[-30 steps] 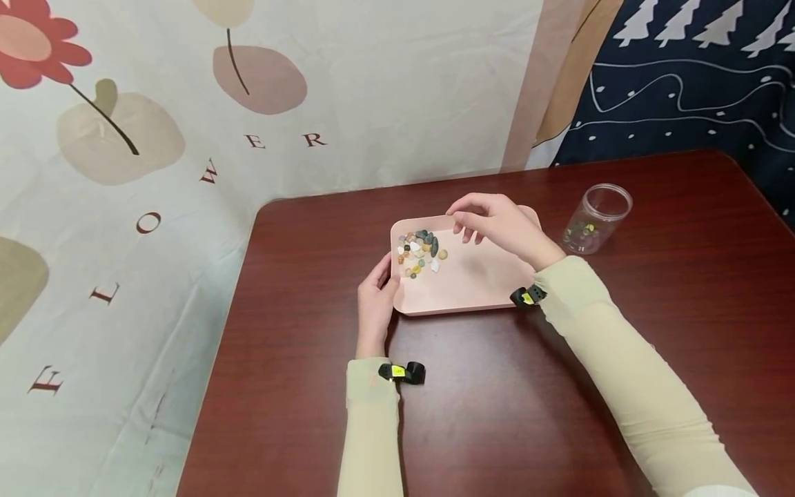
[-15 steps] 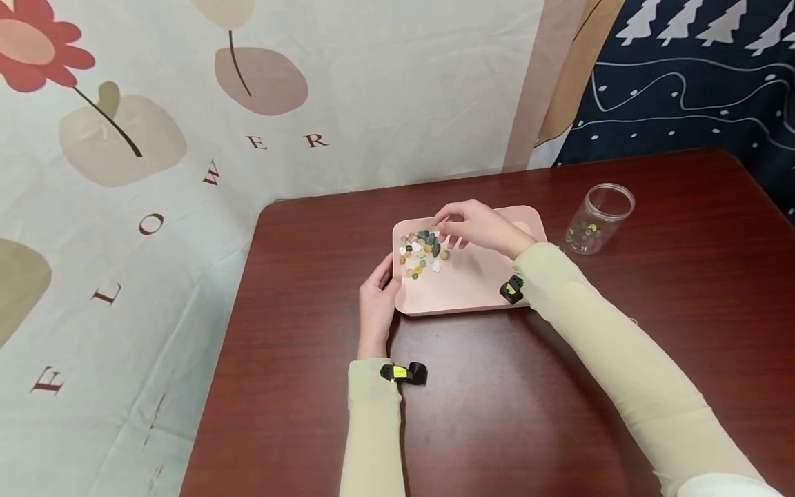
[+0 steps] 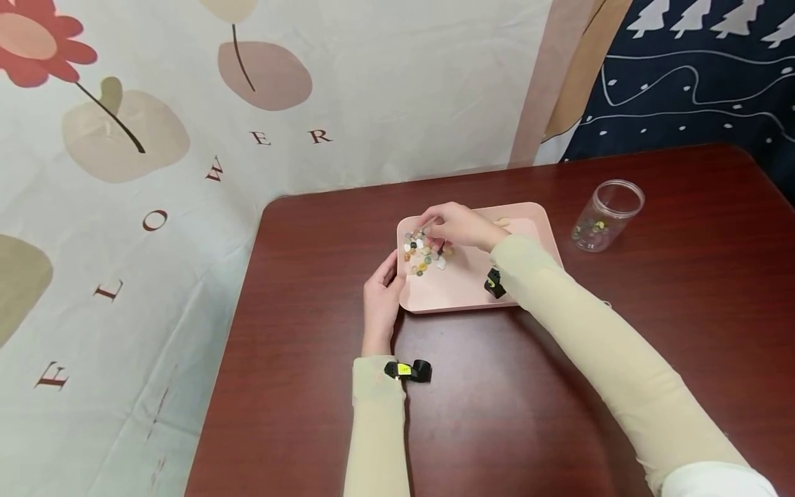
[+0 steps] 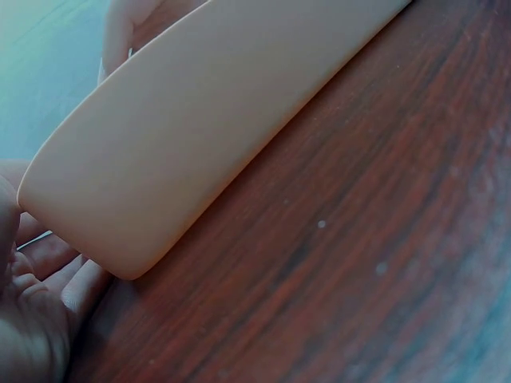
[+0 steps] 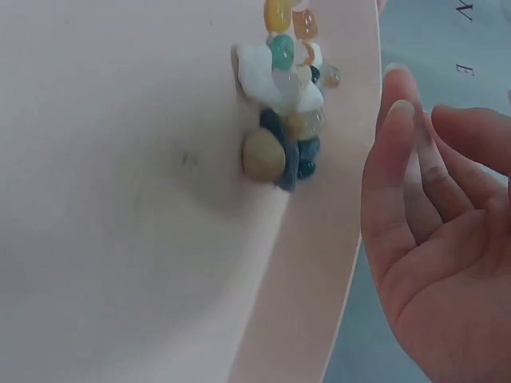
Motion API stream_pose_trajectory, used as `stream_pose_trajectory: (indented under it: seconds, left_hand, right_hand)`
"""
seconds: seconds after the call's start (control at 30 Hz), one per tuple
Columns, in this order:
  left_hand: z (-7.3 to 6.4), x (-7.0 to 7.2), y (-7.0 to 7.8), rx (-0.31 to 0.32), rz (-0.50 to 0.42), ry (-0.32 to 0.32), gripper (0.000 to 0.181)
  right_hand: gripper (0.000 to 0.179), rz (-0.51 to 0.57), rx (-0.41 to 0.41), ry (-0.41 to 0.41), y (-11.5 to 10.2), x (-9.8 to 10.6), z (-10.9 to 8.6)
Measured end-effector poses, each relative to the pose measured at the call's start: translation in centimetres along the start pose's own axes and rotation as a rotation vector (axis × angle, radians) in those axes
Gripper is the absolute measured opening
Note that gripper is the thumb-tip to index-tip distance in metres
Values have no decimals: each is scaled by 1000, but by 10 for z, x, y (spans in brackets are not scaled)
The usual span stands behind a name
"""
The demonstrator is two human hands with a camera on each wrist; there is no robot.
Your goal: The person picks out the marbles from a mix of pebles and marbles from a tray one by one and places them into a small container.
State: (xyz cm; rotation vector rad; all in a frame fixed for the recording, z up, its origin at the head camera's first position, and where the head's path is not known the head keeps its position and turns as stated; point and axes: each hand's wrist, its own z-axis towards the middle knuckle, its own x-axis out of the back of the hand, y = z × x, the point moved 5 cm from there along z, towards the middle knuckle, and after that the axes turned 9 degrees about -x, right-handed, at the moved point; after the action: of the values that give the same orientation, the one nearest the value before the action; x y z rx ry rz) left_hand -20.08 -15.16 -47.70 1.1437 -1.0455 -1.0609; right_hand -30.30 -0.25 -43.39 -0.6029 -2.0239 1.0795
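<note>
My left hand grips the left edge of a pink tray, thumb at the rim and fingers along the outside; the left wrist view shows the tray wall beside this hand. Small polished stones, white, yellow, green, orange and dark, lie at the tray's left end. Over their far side hovers my right hand, fingers bent loosely downward and covering some of them. In the right wrist view the right hand shows a gap between thumb and fingers, with nothing held; a round tan stone is nearby.
A clear plastic jar with a few stones at its bottom stands on the dark red wooden table, right of the tray. A printed cloth hangs along the table's far side.
My right hand has moved left and lower across the tray, from its middle to above the stones. The left hand keeps its hold on the tray; the camera view has shifted slightly.
</note>
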Motion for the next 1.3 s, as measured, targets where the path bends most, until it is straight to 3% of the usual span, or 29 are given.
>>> stream_pose_trajectory:
  seconds: [0.3, 0.73, 1.1, 1.3]
  left_hand:
    - [-1, -3, 1, -35, -32, -10, 41]
    - [-1, -4, 2, -58, -34, -23, 41]
    - [0, -3, 1, -48, -25, -25, 42]
    - [1, -1, -3, -63, -38, -9, 41]
  right_hand:
    - [29, 81, -116, -73, 7, -20, 16]
    - [34, 227, -127, -85, 13, -37, 29]
    - [32, 197, -148, -75, 14, -39, 32]
    - [21, 127, -153, -86, 12, -43, 34]
